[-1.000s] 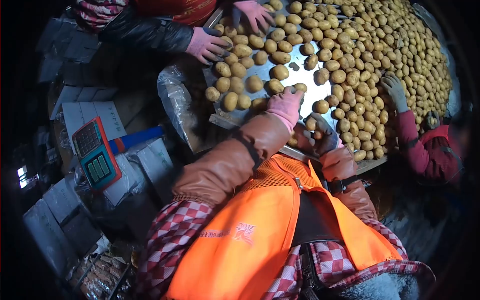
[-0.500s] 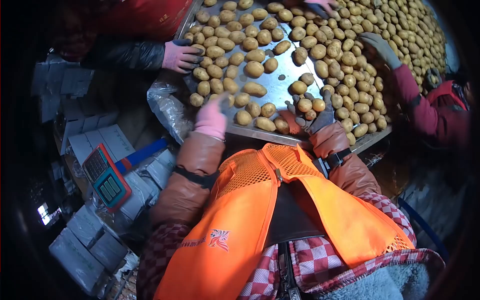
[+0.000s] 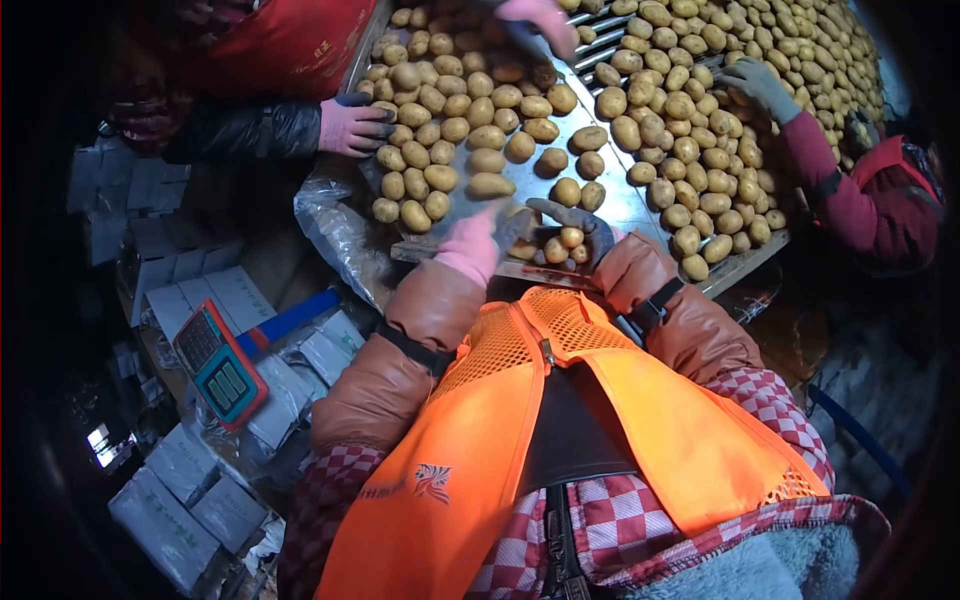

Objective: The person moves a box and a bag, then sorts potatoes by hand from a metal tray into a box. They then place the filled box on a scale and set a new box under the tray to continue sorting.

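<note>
Potatoes [image 3: 486, 160] lie spread over a metal sorting table [image 3: 625, 190]. At its near edge, my right hand [image 3: 597, 232], in a dark-palmed glove, curls around several small potatoes [image 3: 571, 237]. My left hand [image 3: 475, 242], in a pink glove with grey fingers, reaches in beside them from the left. Motion smears its fingers, which overlap a potato, and I cannot tell if they grip it. An oblong potato [image 3: 491, 185] lies just beyond that hand.
Another person's pink-gloved hand [image 3: 350, 126] rests at the left edge; a blurred pink glove [image 3: 540, 22] reaches over the far side. A grey-gloved hand [image 3: 760, 88] touches the dense potato pile [image 3: 800, 50] at right. A scale display [image 3: 222, 365] and wrapped boxes [image 3: 165, 520] stand at left.
My right hand has moved left along the near edge with the small potatoes. My left hand has swung right towards it. The far pink glove has swept left, and potatoes on the table have shifted.
</note>
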{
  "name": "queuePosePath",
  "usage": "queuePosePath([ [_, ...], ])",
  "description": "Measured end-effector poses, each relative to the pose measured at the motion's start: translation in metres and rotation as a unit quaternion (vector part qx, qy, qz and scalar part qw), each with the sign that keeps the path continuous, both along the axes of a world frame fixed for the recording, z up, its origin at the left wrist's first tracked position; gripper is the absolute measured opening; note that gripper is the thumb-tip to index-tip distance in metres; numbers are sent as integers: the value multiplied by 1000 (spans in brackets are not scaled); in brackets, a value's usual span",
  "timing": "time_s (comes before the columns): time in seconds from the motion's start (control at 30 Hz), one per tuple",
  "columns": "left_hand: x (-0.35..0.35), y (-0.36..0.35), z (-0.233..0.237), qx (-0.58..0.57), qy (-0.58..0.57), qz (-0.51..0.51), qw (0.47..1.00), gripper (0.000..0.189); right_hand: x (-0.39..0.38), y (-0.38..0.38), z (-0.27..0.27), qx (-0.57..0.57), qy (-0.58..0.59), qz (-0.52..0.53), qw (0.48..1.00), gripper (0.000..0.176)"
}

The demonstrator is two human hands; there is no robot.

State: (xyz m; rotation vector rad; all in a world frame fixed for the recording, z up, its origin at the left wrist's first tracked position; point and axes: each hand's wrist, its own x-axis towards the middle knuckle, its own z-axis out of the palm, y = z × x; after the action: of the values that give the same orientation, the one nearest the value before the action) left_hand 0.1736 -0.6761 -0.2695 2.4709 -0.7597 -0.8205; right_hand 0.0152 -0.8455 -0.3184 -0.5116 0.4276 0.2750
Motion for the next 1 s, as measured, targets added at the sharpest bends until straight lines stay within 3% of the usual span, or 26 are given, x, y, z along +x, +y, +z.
queuePosePath([
  [0.07, 2, 11, -49, -114, -24, -5, 993, 36, 10, 6, 10, 102, 10, -20, 995, 20],
  [0.1, 6, -16, 24, -19, -12, 10, 1000, 32, 12, 7, 21, 155, 8, -34, 987, 20],
  [0.13, 20, -10, -12, -41, -85, -41, 995, 42, 9, 8, 21, 154, -7, -61, 986, 22],
  [0.2, 26, -22, -18, 100, -114, -144, 978, 47, 1, 4, 22, 153, -21, -103, 983, 25],
  [0.37, 40, -51, -46, 142, -107, -145, 973, 48, -28, -9, 31, 185, 12, -152, 971, 34],
  [0.43, 48, -56, -60, 132, -108, -167, 971, 49, -51, -14, 29, 167, 10, -181, 969, 36],
  [0.53, 68, -47, -79, 47, -103, -233, 966, 50, -93, -4, 29, 42, 1, -222, 974, 42],
  [0.6, 60, -42, -56, 43, -60, -223, 972, 55, -131, 0, 33, -53, 27, -254, 965, 46],
  [0.67, 86, -15, -95, -123, -58, -204, 969, 55, -185, 6, 48, -99, 69, -308, 944, 50],
  [0.73, 80, -14, -67, -51, -66, -165, 983, 52, -257, 11, 49, -52, 110, -358, 926, 47],
  [0.77, 100, -2, -99, -160, 8, -164, 973, 47, -285, 32, 29, -138, 139, -503, 842, 45],
  [0.87, 83, -13, -89, -178, 38, -162, 970, 42, -371, 32, 35, -290, 423, -324, 795, 38],
  [0.9, 58, -25, -57, -152, 127, -140, 970, 40, -382, 42, 4, -352, 472, -386, 710, 38],
  [0.97, 29, -59, -58, -150, 209, -224, 940, 40, -356, 45, 10, -590, 474, -351, 552, 41],
  [1.0, -36, -65, 12, -158, 398, 29, 903, 43, -318, 34, 16, -538, 400, -393, 629, 41],
])
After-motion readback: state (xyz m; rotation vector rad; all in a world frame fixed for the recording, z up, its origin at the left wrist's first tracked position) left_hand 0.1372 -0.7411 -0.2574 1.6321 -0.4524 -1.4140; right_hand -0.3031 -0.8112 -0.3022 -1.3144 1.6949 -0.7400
